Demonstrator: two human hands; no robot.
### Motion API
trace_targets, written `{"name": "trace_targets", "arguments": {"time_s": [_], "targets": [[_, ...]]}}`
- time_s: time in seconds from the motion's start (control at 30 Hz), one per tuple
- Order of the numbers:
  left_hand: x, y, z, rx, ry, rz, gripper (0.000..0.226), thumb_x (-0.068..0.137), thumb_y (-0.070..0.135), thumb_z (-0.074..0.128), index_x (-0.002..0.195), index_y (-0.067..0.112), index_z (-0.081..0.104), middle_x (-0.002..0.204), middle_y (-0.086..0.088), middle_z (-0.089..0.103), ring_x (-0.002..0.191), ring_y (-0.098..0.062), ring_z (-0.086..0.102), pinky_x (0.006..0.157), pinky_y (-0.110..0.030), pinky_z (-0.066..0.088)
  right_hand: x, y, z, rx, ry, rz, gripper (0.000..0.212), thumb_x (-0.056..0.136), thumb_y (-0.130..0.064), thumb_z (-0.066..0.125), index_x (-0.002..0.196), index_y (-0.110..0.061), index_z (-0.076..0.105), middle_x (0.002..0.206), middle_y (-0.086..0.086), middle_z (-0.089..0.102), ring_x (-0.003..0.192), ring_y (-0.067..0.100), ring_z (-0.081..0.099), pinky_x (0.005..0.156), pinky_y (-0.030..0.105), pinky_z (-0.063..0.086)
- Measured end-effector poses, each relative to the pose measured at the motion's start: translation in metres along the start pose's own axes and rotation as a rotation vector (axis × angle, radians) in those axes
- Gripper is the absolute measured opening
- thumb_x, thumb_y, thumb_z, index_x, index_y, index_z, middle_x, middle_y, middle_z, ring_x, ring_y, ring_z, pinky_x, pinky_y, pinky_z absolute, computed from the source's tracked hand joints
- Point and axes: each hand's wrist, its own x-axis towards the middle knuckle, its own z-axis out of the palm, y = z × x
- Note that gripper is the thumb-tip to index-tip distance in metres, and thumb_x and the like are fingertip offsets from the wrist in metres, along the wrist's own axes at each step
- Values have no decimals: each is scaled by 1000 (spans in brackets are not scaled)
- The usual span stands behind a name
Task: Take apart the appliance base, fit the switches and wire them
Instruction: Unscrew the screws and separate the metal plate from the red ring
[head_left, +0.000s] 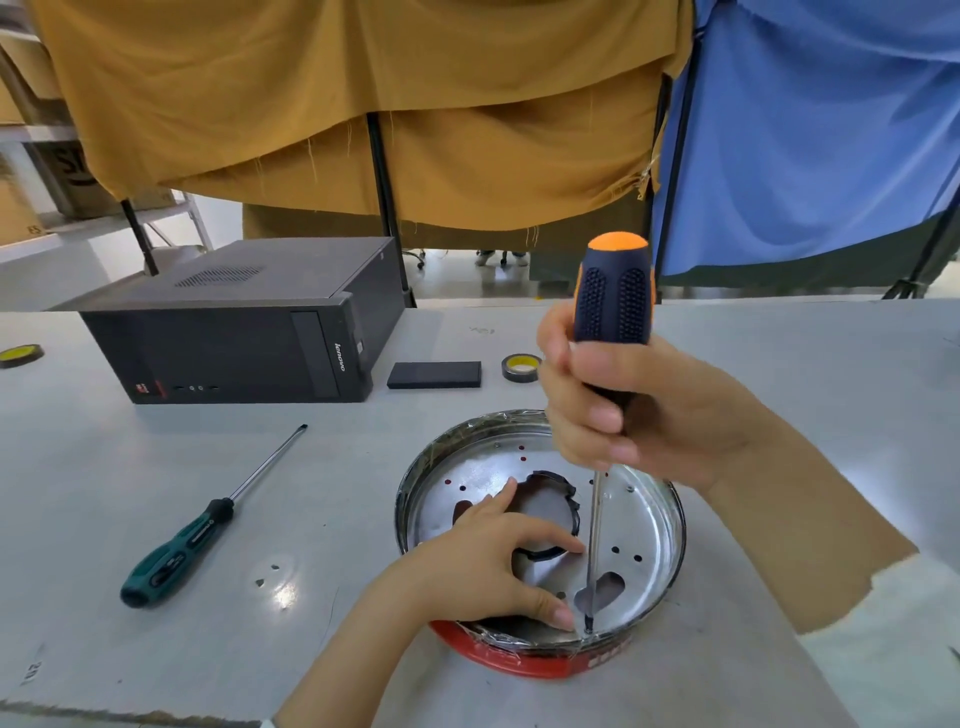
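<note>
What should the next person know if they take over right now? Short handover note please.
Right hand: gripping the orange-and-black screwdriver upright, tip down near the front rim of the appliance base.
Left hand: open, fingers resting inside the base by the central opening, steadying it.
Base sits on the table, metal underside up, red rim at the front.
Spare green screwdriver lies to the left; tape roll and black block behind, next to the computer case.
Done: nothing visibly removed yet.
Left: finish unscrewing, open the base, fit switches, wire them. No switches or wires in view.
</note>
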Motion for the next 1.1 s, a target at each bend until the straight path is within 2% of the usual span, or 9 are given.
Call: {"name": "trace_targets", "arguments": {"time_s": [0.1, 0.23, 0.47, 0.53, 0.6, 0.77, 0.87, 0.97, 1.1], "targets": [[1, 1, 0, 9, 11, 2, 61, 70, 59, 76, 124, 60, 48, 147, 5, 35, 146, -19, 11, 115, -47, 25, 6, -4, -3, 188, -346, 39, 20, 85, -16, 69, 96, -6, 55, 71, 2, 61, 51, 12, 62, 49, 22, 45], [1, 0, 0, -5, -1, 2, 62, 71, 58, 75, 126, 60, 46, 155, 11, 31, 148, -8, -9, 119, -45, 13, 11, -7, 0, 278, -372, 66, 24, 87, -11, 65, 76, -10, 43, 55, 2, 45, 38, 14, 43, 40, 20, 33], [2, -2, 2, 8, -7, 40, 61, 75, 54, 74, 130, 51, 49, 145, 20, 44, 148, -10, -13, 119, -44, 7, 9, 11, 29, -276, 587, -178, 30, 89, -16, 63, 68, -17, 42, 48, -4, 29, 36, 10, 24, 37, 17, 26], [3, -4, 2, 13, -11, 39, 60, 74, 55, 74, 129, 53, 49, 143, 19, 46, 148, -10, -13, 119, -47, 9, 8, 14, 31, -318, 722, -245, 28, 89, -17, 65, 72, -14, 42, 48, -4, 32, 36, 11, 27, 38, 19, 28], [3, -4, 2, 18, -14, 35, 61, 74, 56, 74, 129, 54, 48, 146, 20, 43, 148, -9, -13, 119, -47, 9, 5, 9, 23, -303, 633, -214, 27, 87, -17, 65, 73, -11, 43, 51, -3, 36, 36, 12, 30, 40, 21, 30], [1, -3, 1, -14, -1, 11, 63, 71, 57, 75, 127, 59, 46, 155, 14, 29, 147, -4, -10, 118, -43, 14, 7, -1, -3, 57, -126, -36, 25, 80, -24, 73, 96, -12, 58, 72, 0, 58, 48, 13, 57, 50, 23, 46], [1, -2, 1, -8, -5, 12, 64, 70, 59, 75, 126, 61, 44, 157, 11, 26, 147, -5, -13, 118, -44, 16, 17, 1, -4, 243, -320, -44, 28, 81, -19, 73, 98, -6, 55, 72, 4, 61, 49, 15, 59, 47, 24, 43], [2, -3, 1, -10, -2, 14, 63, 71, 58, 75, 126, 60, 44, 155, 14, 30, 146, -4, -14, 116, -43, 14, 20, 2, 0, 321, -290, 18, 23, 83, -17, 71, 85, -9, 49, 54, 0, 48, 34, 11, 40, 37, 19, 29], [2, -5, 2, -9, -4, 18, 62, 71, 59, 75, 126, 60, 45, 153, 13, 35, 147, -5, -15, 116, -43, 13, 12, 8, 18, -66, 264, -106, 20, 88, -18, 59, 74, -18, 45, 49, -7, 37, 32, 5, 29, 37, 14, 23]]}}
